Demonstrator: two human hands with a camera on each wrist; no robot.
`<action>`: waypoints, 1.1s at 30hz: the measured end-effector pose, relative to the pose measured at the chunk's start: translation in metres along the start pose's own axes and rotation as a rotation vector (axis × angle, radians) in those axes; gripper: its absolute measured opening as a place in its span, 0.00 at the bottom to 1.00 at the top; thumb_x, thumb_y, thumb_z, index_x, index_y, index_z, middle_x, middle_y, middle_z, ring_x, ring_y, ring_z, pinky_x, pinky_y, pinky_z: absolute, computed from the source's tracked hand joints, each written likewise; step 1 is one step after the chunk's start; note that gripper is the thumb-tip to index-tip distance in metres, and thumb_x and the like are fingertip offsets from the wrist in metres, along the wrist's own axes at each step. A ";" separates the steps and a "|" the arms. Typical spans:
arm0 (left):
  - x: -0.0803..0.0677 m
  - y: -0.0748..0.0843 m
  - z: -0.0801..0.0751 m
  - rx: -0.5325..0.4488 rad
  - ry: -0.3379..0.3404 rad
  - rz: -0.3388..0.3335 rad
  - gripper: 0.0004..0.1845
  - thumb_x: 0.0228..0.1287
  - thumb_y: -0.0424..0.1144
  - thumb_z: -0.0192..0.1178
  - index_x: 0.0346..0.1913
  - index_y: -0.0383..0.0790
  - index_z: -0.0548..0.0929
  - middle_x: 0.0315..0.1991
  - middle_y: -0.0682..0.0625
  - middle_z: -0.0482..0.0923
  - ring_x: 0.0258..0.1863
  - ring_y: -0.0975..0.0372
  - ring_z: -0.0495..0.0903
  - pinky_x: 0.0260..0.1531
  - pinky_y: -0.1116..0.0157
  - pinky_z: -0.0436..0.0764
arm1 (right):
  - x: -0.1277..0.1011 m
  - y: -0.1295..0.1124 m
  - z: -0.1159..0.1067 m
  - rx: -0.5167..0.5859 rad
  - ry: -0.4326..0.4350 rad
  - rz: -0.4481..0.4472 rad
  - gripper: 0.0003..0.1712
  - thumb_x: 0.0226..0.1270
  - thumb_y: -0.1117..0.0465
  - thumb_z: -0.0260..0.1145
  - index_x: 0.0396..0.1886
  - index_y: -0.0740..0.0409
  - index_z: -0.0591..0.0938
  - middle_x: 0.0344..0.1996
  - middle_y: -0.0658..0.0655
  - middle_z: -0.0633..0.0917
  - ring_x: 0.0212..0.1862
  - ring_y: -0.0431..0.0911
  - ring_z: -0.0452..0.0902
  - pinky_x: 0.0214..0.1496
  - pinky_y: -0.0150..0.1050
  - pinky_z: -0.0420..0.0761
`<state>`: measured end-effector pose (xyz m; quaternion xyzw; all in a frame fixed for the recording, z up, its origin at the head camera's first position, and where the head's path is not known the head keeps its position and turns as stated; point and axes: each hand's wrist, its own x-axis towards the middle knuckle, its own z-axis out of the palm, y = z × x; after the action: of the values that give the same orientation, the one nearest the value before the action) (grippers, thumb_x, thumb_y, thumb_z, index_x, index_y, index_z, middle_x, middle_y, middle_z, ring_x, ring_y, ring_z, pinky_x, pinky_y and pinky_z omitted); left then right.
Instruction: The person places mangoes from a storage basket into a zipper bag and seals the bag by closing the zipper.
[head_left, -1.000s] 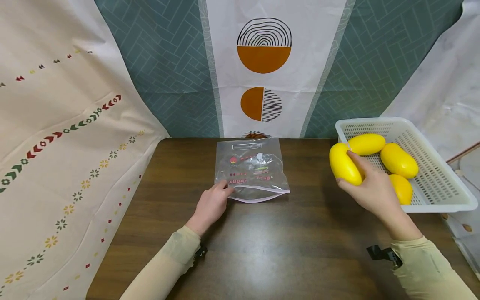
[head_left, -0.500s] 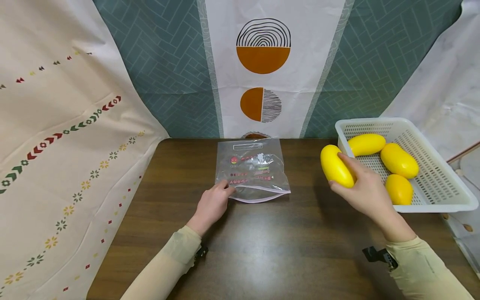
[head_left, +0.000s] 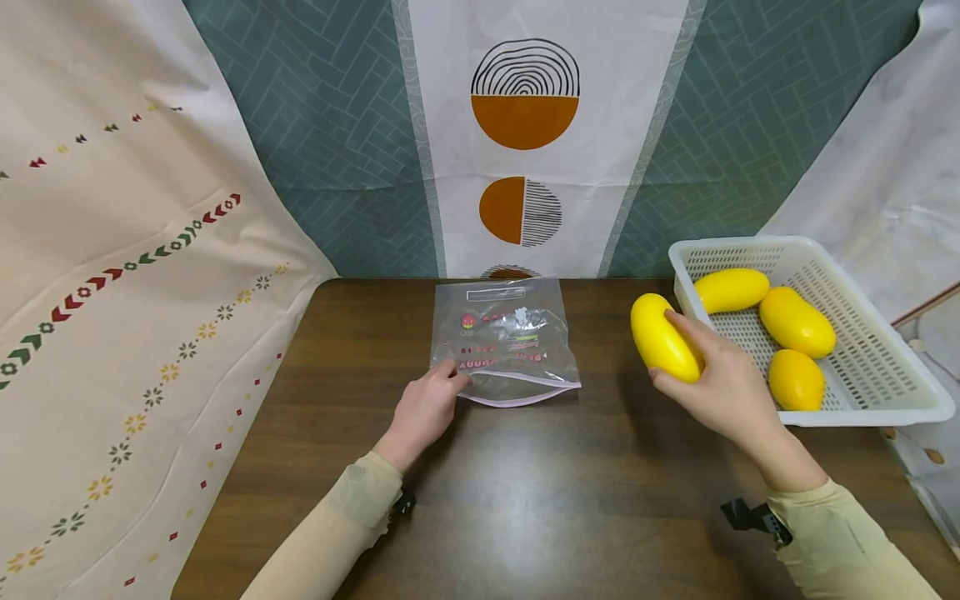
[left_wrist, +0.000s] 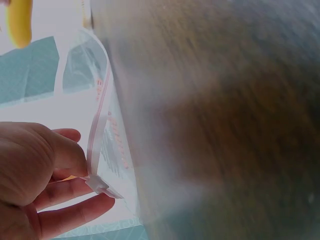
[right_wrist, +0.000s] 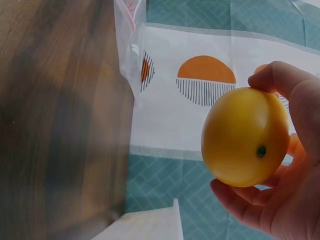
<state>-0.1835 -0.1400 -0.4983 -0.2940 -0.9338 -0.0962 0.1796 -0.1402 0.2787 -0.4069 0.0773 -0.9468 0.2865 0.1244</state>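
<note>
Yellow fruit in right grip — beside basket.

On the table, the bag lies left of the basket holding three fruits.

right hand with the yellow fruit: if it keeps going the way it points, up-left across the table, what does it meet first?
Probably nothing near: the right hand grips the yellow fruit above bare table. The zip bag lies farther left, likely off that line; depth is unclear.
</note>
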 end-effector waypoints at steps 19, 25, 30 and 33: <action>0.003 0.002 -0.001 -0.018 0.015 0.005 0.13 0.65 0.20 0.65 0.42 0.41 0.91 0.35 0.46 0.77 0.26 0.53 0.79 0.17 0.56 0.78 | -0.008 -0.020 0.021 0.025 0.005 -0.170 0.46 0.59 0.55 0.81 0.78 0.55 0.74 0.69 0.64 0.80 0.55 0.61 0.79 0.47 0.54 0.77; 0.003 0.003 -0.001 -0.029 0.010 -0.005 0.12 0.64 0.20 0.66 0.42 0.41 0.90 0.35 0.45 0.77 0.27 0.53 0.79 0.18 0.56 0.79 | -0.013 -0.028 0.031 0.026 -0.065 -0.163 0.47 0.61 0.53 0.80 0.79 0.51 0.73 0.72 0.65 0.77 0.62 0.64 0.76 0.50 0.58 0.79; 0.003 0.004 -0.001 -0.028 0.004 -0.007 0.12 0.65 0.21 0.66 0.42 0.41 0.91 0.35 0.46 0.76 0.26 0.54 0.78 0.18 0.57 0.78 | -0.017 -0.033 0.043 0.033 -0.104 -0.180 0.47 0.58 0.54 0.81 0.78 0.50 0.75 0.72 0.63 0.78 0.62 0.62 0.76 0.52 0.57 0.81; 0.002 0.004 0.000 -0.020 0.007 -0.004 0.12 0.65 0.21 0.66 0.42 0.41 0.91 0.35 0.46 0.76 0.26 0.54 0.78 0.18 0.57 0.78 | -0.021 -0.038 0.051 0.024 -0.133 -0.219 0.46 0.58 0.54 0.81 0.78 0.50 0.76 0.72 0.63 0.78 0.63 0.62 0.77 0.53 0.58 0.82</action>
<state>-0.1831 -0.1357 -0.4967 -0.2935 -0.9328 -0.1069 0.1799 -0.1219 0.2201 -0.4337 0.2005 -0.9354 0.2767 0.0909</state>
